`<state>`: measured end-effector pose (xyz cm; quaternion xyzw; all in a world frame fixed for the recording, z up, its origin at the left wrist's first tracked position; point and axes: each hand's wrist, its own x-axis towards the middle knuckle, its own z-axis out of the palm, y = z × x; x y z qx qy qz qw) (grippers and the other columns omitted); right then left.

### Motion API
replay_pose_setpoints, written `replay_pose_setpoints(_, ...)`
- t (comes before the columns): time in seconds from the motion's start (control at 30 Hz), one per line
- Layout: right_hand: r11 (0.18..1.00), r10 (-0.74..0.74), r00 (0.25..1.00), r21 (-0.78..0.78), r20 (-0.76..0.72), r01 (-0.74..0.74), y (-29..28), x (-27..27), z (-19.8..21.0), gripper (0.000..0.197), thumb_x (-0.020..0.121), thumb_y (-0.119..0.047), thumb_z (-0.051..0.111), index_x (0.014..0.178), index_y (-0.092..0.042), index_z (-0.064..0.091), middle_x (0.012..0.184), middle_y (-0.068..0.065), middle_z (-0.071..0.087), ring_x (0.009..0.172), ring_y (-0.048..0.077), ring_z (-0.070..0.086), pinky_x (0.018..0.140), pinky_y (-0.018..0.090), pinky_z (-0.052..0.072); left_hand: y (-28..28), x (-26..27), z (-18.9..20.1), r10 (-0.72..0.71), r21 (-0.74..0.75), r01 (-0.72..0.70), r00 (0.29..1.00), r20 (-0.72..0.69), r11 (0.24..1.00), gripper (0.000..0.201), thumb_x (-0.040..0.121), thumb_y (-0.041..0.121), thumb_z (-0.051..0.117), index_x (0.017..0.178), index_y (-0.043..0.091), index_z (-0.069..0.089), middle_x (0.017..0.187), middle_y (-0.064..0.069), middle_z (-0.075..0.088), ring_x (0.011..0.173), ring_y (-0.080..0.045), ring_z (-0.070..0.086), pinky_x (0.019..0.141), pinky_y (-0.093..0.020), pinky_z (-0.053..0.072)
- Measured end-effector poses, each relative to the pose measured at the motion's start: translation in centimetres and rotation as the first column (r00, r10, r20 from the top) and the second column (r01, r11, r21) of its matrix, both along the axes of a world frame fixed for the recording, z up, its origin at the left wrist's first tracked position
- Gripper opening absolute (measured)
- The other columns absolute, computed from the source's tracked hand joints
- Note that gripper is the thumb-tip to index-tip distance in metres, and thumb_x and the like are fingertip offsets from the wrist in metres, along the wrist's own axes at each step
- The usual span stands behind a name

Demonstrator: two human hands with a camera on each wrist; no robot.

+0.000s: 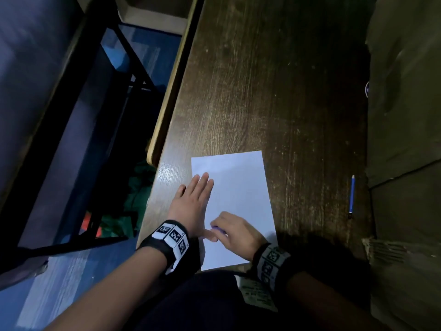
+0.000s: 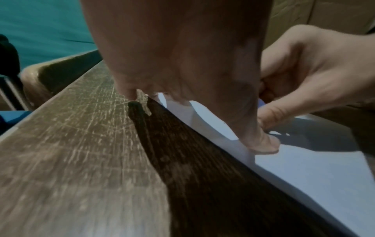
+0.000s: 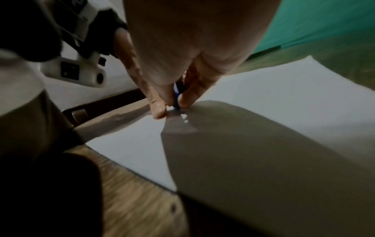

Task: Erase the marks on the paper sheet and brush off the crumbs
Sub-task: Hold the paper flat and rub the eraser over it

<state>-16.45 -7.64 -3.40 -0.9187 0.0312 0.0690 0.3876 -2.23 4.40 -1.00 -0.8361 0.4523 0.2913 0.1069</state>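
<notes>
A white paper sheet (image 1: 241, 194) lies on the dark wooden desk (image 1: 274, 91) near its front edge. My left hand (image 1: 193, 201) rests flat on the sheet's left side, fingers straight, thumb stretched out on the paper (image 2: 304, 184). My right hand (image 1: 235, 231) pinches a small blue eraser (image 1: 218, 229) and holds its tip against the paper close to the left thumb. In the right wrist view the blue eraser (image 3: 176, 97) shows between thumb and fingers, touching the sheet (image 3: 284, 96). No marks or crumbs can be made out on the paper.
A blue pencil (image 1: 351, 197) lies on the desk right of the sheet. Olive fabric (image 1: 405, 115) covers the right side. The desk's left edge (image 1: 167, 103) drops to a blue floor, where a dark chair frame (image 1: 95, 130) stands.
</notes>
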Motion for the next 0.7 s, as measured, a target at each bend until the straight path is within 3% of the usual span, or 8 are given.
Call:
replay_pose_setpoints(0.1, 0.968, -0.239, 0.971, 0.070, -0.018, 0.240, -1.3, -1.4, -0.6, 0.008, 0.090, -0.020, 0.067, 0.097, -0.015, 0.069, 0.087, -0.003, 0.060, 0.076, 0.009, 0.056, 0.075, 0.019, 0.047, 1.8, -0.9, 0.4, 0.008, -0.011, -0.008, 0.999, -0.040, 1.000, 0.140, 0.068, 0.091, 0.056, 0.160, 0.016, -0.018, 0.166, -0.008, -0.026, 0.155, -0.028, -0.018, 0.126, -0.046, 0.004)
replay_pose_setpoints(0.2, 0.857, -0.511, 0.859, 0.070, -0.022, 0.511, -4.1, -2.6, -0.4, 0.007, 0.087, -0.017, 0.072, 0.094, -0.015, 0.072, 0.087, -0.005, 0.061, 0.075, 0.005, 0.056, 0.073, 0.014, 0.046, 4.1, -1.8, 1.3, -0.065, 0.007, 0.066, 0.990, -0.124, 0.998, 0.126, 0.078, 0.073, 0.067, 0.162, 0.017, -0.009, 0.169, -0.010, -0.016, 0.157, -0.028, -0.006, 0.125, -0.042, 0.015)
replay_pose_setpoints(0.27, 0.815, -0.571, 0.817, 0.066, -0.081, 0.576, -5.6, -3.3, 0.1, 0.007, 0.087, -0.019, 0.073, 0.094, -0.019, 0.072, 0.085, -0.005, 0.059, 0.072, 0.009, 0.055, 0.070, 0.014, 0.046, 5.3, -2.6, 2.0, -0.119, 0.028, 0.127, 0.973, -0.200, 0.991, 0.116, 0.082, 0.063, 0.071, 0.163, 0.019, 0.000, 0.169, -0.007, -0.007, 0.155, -0.027, 0.009, 0.122, -0.040, 0.027)
replay_pose_setpoints(0.33, 0.805, -0.571, 0.804, 0.076, -0.167, 0.588, -6.6, -3.8, 0.6, 0.008, 0.086, -0.021, 0.073, 0.093, -0.023, 0.072, 0.082, -0.002, 0.059, 0.069, 0.013, 0.055, 0.068, 0.021, 0.049, 5.9, -3.3, 2.1, -0.130, -0.011, 0.132, 0.951, -0.281, 0.991, 0.088, 0.087, 0.057, 0.069, 0.158, 0.025, 0.026, 0.161, 0.000, 0.020, 0.143, -0.023, 0.034, 0.111, -0.041, 0.041)
replay_pose_setpoints(0.43, 0.819, -0.543, 0.803, 0.057, -0.247, 0.571, -7.1, -4.1, 1.3, 0.007, 0.083, -0.020, 0.074, 0.088, -0.024, 0.073, 0.083, -0.005, 0.063, 0.069, 0.013, 0.058, 0.068, 0.025, 0.053, 4.9, -2.2, 2.3, -0.003, -0.157, -0.050, 0.947, -0.320, 0.986, 0.041, 0.094, 0.042, 0.064, 0.131, 0.029, 0.054, 0.129, 0.004, 0.047, 0.118, -0.023, 0.056, 0.092, -0.040, 0.051)
replay_pose_setpoints(0.5, 0.814, -0.549, 0.793, 0.047, -0.263, 0.579, -7.3, -4.1, 1.5, 0.007, 0.082, -0.017, 0.074, 0.086, -0.023, 0.073, 0.079, -0.007, 0.063, 0.065, 0.010, 0.057, 0.065, 0.024, 0.051, 3.9, -0.3, 1.5, 0.120, -0.265, -0.177, 0.969, -0.218, 0.948, 0.054, 0.089, 0.042, 0.071, 0.137, 0.025, 0.051, 0.141, 0.001, 0.045, 0.128, -0.025, 0.051, 0.099, -0.041, 0.049)
replay_pose_setpoints(0.6, 0.811, -0.569, 0.786, -0.004, -0.242, 0.586, -6.7, -3.6, 2.0, 0.010, 0.080, -0.016, 0.074, 0.087, -0.023, 0.075, 0.082, -0.009, 0.065, 0.070, 0.003, 0.059, 0.067, 0.015, 0.046, 2.9, 1.6, 0.3, 0.164, -0.225, -0.194, 0.976, -0.145, 0.955, 0.098, 0.084, 0.059, 0.073, 0.160, 0.026, 0.021, 0.169, 0.001, 0.007, 0.156, -0.023, 0.009, 0.119, -0.043, 0.028)
replay_pose_setpoints(0.7, 0.780, -0.564, 0.780, 0.136, -0.270, 0.611, -5.0, -2.2, 2.6, 0.021, 0.081, -0.016, 0.076, 0.101, -0.021, 0.073, 0.091, -0.010, 0.067, 0.076, -0.001, 0.060, 0.070, 0.007, 0.045, 2.3, 1.8, -0.2, 0.120, -0.163, -0.135, 0.988, -0.099, 0.977, 0.115, 0.080, 0.074, 0.065, 0.163, 0.028, 0.001, 0.170, 0.006, -0.013, 0.156, -0.017, -0.011, 0.125, -0.042, 0.006)
